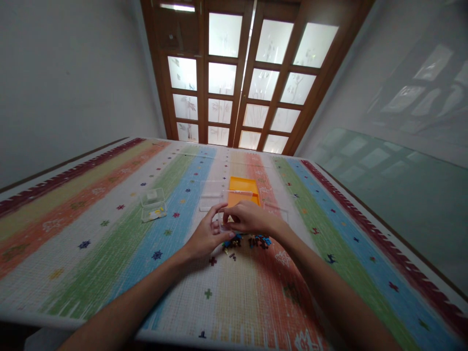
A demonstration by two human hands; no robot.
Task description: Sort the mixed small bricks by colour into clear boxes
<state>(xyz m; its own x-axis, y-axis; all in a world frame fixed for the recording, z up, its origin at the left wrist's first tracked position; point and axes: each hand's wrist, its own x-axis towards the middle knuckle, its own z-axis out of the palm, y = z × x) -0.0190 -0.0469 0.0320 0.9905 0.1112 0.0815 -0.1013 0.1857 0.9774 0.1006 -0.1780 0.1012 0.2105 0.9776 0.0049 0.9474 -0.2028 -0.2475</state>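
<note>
Wooden doors with pale glass panes (pixel 221 78) close off the far end of the room, and a table under a striped cloth (pixel 120 273) reaches from them toward me. My hands meet about midway between its left and right edges. The thumb and fingers of my left hand (pixel 208 234) curve open around something pale, while the fingers of my right hand (pixel 244 217) bend down as if pinching — what they grasp, if anything, is too small and hidden to tell.

The small blocks (pixel 260 241), blue and dark, lie heaped on the near-edge side of my hands, with a few yellow bits (pixel 225 251) beside them. An orange tray (pixel 243 184) sits toward the far edge, just beyond my hands; an open clear box (pixel 153 199) with something yellow inside lies toward the left edge.

I'd judge this an early stage — the box is open, but plenty of blocks lie loose, and nothing looks finished.
</note>
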